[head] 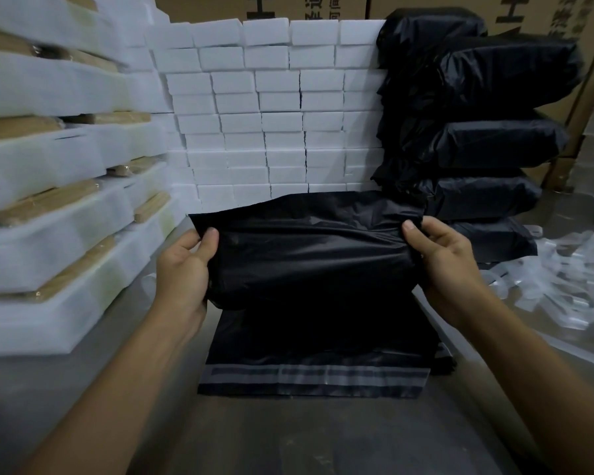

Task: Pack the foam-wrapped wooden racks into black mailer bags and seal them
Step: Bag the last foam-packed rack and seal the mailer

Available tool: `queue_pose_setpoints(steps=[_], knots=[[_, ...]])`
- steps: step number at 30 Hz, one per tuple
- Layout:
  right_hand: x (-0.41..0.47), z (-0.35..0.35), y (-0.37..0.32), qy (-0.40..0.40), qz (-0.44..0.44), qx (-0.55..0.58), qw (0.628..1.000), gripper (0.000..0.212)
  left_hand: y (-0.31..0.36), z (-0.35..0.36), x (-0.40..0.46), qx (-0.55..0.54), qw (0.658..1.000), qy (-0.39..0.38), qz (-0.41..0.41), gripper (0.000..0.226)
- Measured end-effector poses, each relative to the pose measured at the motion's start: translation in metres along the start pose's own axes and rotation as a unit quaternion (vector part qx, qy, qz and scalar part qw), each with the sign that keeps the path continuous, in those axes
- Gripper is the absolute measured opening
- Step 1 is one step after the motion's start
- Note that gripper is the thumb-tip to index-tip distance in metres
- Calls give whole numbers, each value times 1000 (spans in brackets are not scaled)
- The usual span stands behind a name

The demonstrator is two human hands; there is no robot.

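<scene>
Left hand (182,269) and right hand (443,258) each pinch an end of the filled black mailer bag (309,248) | keep both grips tight | fold flap flat, press seal down.

Two bare forearms come up from the bottom corners, no sleeves showing anywhere along them, no watch, no bands at either wrist. The left hand (182,269) wears no glove and no ring that can be made out; its thumbnail is short and plain. The right hand (441,255) is the same, ungloved, with a short, unpainted thumbnail catching a little light. Both arms look slim, with no markings visible
</scene>
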State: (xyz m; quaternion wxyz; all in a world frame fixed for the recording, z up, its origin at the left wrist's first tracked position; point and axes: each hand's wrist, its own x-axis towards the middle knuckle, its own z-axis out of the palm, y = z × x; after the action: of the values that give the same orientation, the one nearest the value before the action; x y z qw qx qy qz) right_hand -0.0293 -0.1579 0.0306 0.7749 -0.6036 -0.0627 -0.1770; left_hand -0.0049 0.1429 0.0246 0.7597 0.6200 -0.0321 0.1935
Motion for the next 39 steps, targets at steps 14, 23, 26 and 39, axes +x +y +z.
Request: queue_pose_setpoints(steps=[14,23,26,39], knots=[[-2,-6,13,66,-59,-196,977,31,4,-11,-7,220,972,69,45,34],[-2,-5,-19,24,98,-95,990,16,31,-9,-6,-38,984,-17,-176,13],[-1,-5,-15,22,169,-26,985,22,25,-9,-7,-99,971,-17,-216,14],[1,1,3,114,297,41,947,26,3,-9,-3,-168,945,70,-272,41]])
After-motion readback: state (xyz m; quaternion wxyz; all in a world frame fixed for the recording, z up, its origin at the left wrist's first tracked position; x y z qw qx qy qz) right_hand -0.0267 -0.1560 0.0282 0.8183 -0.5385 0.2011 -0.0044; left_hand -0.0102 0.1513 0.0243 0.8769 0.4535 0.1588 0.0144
